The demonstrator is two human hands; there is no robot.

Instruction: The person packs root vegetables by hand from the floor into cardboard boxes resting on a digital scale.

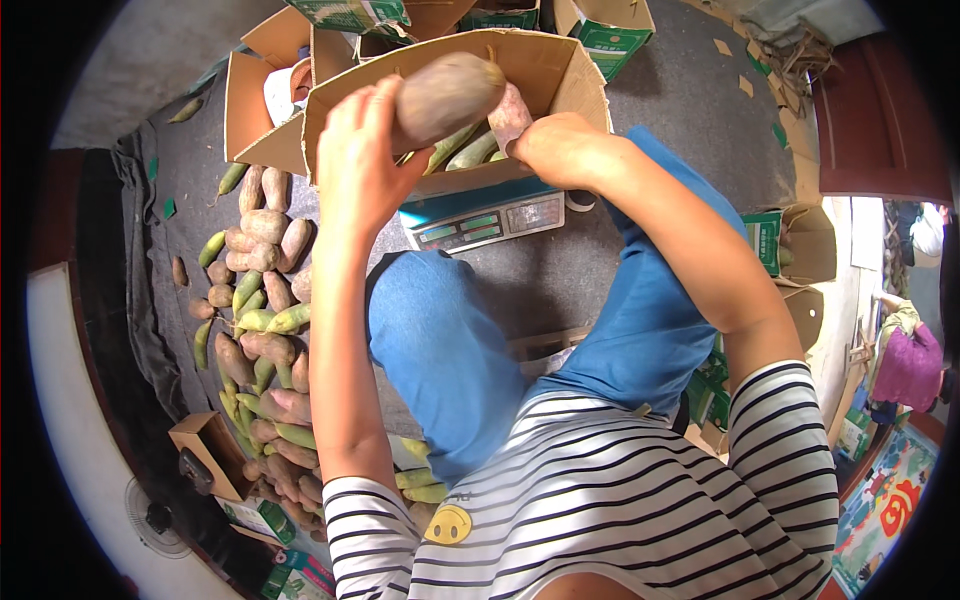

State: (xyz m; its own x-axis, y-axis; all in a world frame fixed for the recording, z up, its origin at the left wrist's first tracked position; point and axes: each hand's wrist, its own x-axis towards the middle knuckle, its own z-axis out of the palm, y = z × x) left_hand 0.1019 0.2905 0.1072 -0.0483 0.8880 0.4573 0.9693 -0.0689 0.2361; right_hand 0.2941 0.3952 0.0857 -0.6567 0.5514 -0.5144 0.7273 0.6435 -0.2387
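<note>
A big brownish sweet potato (448, 98) is gripped in my left hand (358, 165) above the open cardboard box (545, 70). My right hand (565, 150) is closed on a smaller pinkish sweet potato (510, 115) at the box's right side; its fingertips are partly hidden. Inside the box lie several long green vegetables (470, 152), partly covered by the near wall and my hands. The box rests on a digital scale (490, 222), whose panel and displays face me between my knees.
On the dark ground cloth at the left spreads a pile of sweet potatoes (265, 225) mixed with green vegetables (290, 318). Another open box (250, 110) touches the scale's box on the left. Green-printed cartons (610, 45) stand behind. Far right, another person in purple (908, 365) is bent over.
</note>
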